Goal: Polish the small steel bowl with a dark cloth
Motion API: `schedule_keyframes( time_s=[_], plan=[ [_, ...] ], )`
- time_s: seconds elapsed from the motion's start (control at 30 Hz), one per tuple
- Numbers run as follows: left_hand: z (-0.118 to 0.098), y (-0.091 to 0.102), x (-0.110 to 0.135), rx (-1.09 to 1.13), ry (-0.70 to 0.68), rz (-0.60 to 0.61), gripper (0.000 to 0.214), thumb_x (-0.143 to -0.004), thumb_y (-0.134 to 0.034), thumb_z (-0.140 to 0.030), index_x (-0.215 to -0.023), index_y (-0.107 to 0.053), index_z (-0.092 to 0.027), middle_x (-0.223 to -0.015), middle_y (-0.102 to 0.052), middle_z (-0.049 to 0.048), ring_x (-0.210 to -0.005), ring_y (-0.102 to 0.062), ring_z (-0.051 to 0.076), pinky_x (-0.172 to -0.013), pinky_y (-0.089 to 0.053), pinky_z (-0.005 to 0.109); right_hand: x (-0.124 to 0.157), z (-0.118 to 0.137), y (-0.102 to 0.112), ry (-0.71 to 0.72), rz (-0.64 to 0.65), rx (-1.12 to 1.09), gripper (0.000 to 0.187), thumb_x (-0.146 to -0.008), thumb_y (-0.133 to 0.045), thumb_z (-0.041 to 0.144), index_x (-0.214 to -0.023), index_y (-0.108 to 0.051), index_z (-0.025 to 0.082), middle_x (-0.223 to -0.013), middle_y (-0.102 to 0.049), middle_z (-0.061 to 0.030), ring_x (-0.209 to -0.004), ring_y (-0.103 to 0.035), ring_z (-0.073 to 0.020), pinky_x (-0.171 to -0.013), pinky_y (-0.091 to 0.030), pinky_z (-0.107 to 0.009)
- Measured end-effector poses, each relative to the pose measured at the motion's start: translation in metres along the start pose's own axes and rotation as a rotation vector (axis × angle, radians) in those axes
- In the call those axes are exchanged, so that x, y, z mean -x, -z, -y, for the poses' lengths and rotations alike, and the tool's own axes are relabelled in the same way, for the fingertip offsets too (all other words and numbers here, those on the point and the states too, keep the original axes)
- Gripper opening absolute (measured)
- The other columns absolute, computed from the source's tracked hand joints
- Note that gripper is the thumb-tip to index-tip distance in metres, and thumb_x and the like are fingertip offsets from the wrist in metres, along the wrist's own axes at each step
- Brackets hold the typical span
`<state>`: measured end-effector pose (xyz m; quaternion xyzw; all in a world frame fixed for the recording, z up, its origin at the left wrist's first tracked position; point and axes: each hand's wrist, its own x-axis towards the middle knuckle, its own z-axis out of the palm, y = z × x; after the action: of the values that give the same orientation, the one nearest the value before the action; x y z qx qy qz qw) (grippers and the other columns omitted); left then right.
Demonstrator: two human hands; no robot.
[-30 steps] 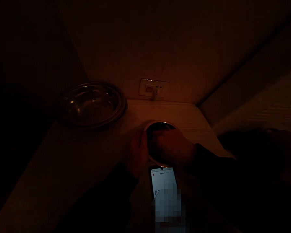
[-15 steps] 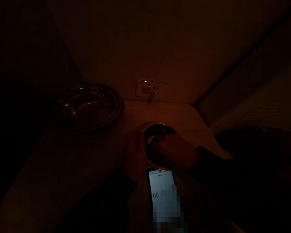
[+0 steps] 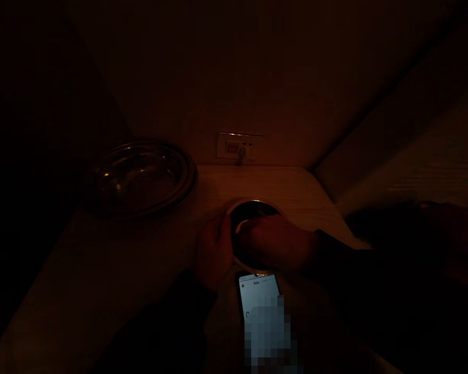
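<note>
The scene is very dark. A round bowl [image 3: 257, 271] with a shiny rim stands on the wooden table. My left hand [image 3: 214, 254] grips its left side, the thumb along the rim. Reaching into it from the right, my right hand [image 3: 273, 236] has its fingers closed. A small pale, rounded thing [image 3: 242, 226] shows at those fingertips; its kind is too dark to make out. The bowl's contents are lost in shadow. Just below the bowl lies a lit phone [image 3: 257, 293], partly blurred out by pixelation.
A large shiny metal basin [image 3: 140, 208] rests at the table's back left. Behind the table [image 3: 253, 179], a socket plate [image 3: 234, 148] with a plug in it is set in the wall. Another dark shape [image 3: 448, 218] lies off to the right.
The view has shifted slightly. Both hands keep nearly the same places at the bowl, and the pale thing is still at the right fingertips.
</note>
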<state>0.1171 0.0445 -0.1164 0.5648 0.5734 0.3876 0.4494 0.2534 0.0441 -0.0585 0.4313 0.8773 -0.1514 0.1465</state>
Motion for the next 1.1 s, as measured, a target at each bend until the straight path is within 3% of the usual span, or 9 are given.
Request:
schedule_keyframes(
  time_s=[0.17,0.5,0.63,0.73,0.83,1.1],
  plan=[
    [-0.002,0.0,-0.001,0.026,-0.013,0.066,0.034,-0.087,-0.04,-0.033,-0.093,-0.069,-0.016,-0.086,-0.072,0.005,-0.079,-0.064,0.019,-0.07,-0.048,0.028,0.013,-0.01,0.002,0.147,0.143,-0.089,0.014,-0.081,-0.055,0.013,-0.084,-0.068,0.018,-0.091,-0.068,-0.0057,-0.081,-0.06,-0.0161,-0.063,-0.037,-0.025],
    [0.001,0.0,-0.001,0.044,-0.039,0.11,0.034,-0.088,-0.039,-0.036,-0.102,-0.063,-0.017,-0.099,-0.07,0.0066,-0.094,-0.063,0.02,-0.084,-0.048,0.033,0.015,-0.005,-0.011,-0.12,-0.018,-0.183,0.016,-0.08,-0.054,0.015,-0.09,-0.066,0.019,-0.09,-0.068,-0.0056,-0.078,-0.063,-0.0179,-0.062,-0.039,-0.025],
    [0.005,-0.003,0.003,0.04,-0.062,0.127,0.036,-0.088,-0.039,-0.037,-0.112,-0.059,-0.019,-0.113,-0.066,0.0065,-0.105,-0.06,0.02,-0.089,-0.047,0.033,0.009,-0.003,-0.011,-0.148,-0.076,-0.129,0.016,-0.079,-0.053,0.018,-0.091,-0.064,0.015,-0.09,-0.068,-0.0077,-0.074,-0.064,-0.02,-0.056,-0.038,-0.026],
    [0.004,-0.004,0.006,0.019,-0.04,0.066,0.037,-0.088,-0.04,-0.034,-0.118,-0.054,-0.018,-0.121,-0.062,0.0075,-0.112,-0.057,0.02,-0.094,-0.045,0.034,0.003,-0.003,-0.012,-0.183,-0.115,-0.108,0.017,-0.082,-0.051,0.021,-0.091,-0.062,0.014,-0.088,-0.069,-0.0092,-0.075,-0.065,-0.0212,-0.059,-0.041,-0.027],
    [0.003,-0.005,0.008,0.016,-0.03,0.018,0.037,-0.088,-0.041,-0.033,-0.119,-0.053,-0.016,-0.119,-0.063,0.0095,-0.108,-0.059,0.021,-0.092,-0.046,0.035,-0.002,-0.006,-0.013,-0.227,-0.143,-0.116,0.02,-0.084,-0.048,0.023,-0.096,-0.061,0.015,-0.09,-0.069,-0.0105,-0.078,-0.065,-0.0209,-0.063,-0.043,-0.027],
    [0.006,-0.003,0.003,-0.019,-0.076,0.028,0.037,-0.089,-0.039,-0.03,-0.118,-0.057,-0.017,-0.122,-0.062,0.0084,-0.111,-0.058,0.022,-0.096,-0.045,0.037,-0.013,-0.009,-0.011,-0.299,-0.195,-0.076,0.022,-0.084,-0.044,0.022,-0.096,-0.061,0.015,-0.093,-0.068,-0.0108,-0.08,-0.064,-0.0208,-0.066,-0.044,-0.028]
  ],
)
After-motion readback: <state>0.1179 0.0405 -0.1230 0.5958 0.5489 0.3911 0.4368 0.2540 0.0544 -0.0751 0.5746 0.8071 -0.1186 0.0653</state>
